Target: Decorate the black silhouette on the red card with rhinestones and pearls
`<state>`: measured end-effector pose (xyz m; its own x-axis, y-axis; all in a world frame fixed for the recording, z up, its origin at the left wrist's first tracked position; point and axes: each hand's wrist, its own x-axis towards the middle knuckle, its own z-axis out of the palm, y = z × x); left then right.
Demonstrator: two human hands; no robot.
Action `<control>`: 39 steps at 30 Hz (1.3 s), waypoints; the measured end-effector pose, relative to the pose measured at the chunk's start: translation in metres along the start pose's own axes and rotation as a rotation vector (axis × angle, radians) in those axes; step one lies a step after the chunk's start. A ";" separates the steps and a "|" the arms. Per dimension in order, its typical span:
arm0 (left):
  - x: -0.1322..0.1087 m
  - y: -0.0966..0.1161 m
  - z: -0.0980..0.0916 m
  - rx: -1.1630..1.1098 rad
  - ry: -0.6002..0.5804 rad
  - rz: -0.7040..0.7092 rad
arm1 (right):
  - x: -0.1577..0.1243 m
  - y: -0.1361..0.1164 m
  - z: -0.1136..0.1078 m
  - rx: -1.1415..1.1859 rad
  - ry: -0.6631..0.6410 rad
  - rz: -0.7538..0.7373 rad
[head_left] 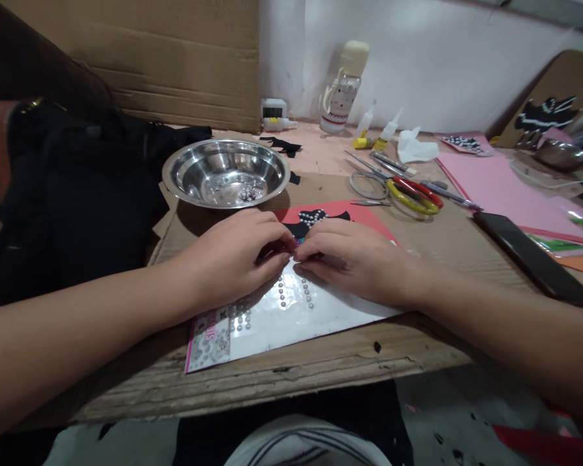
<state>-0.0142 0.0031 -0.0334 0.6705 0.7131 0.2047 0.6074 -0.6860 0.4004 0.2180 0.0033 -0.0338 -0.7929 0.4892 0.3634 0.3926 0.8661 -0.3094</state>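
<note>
My left hand and my right hand meet fingertip to fingertip over a white sheet of stick-on pearls. Both are pinched closed; whatever lies between the fingertips is too small to make out. Just beyond them a black cut-out piece carries a cluster of white pearls and lies on red paper. A bit of shiny purple-blue trim shows between my hands. Behind my left hand stands a steel bowl with a few small beads inside.
Scissors with red and yellow handles lie beyond my right hand, near tweezers and pens. A dark phone and pink sheets are at the right. Glue bottles and a drinking bottle stand at the back. Black fabric fills the left.
</note>
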 end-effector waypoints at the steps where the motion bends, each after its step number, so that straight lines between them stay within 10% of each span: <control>1: 0.000 0.000 0.000 0.000 0.000 -0.003 | 0.000 0.000 0.000 -0.011 0.001 -0.004; 39: 0.001 -0.001 0.003 0.013 0.018 0.033 | 0.000 -0.004 -0.013 -0.063 -0.128 -0.026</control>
<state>-0.0134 0.0041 -0.0365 0.6826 0.6923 0.2339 0.5906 -0.7112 0.3812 0.2227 0.0016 -0.0211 -0.8547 0.4527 0.2539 0.3962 0.8851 -0.2444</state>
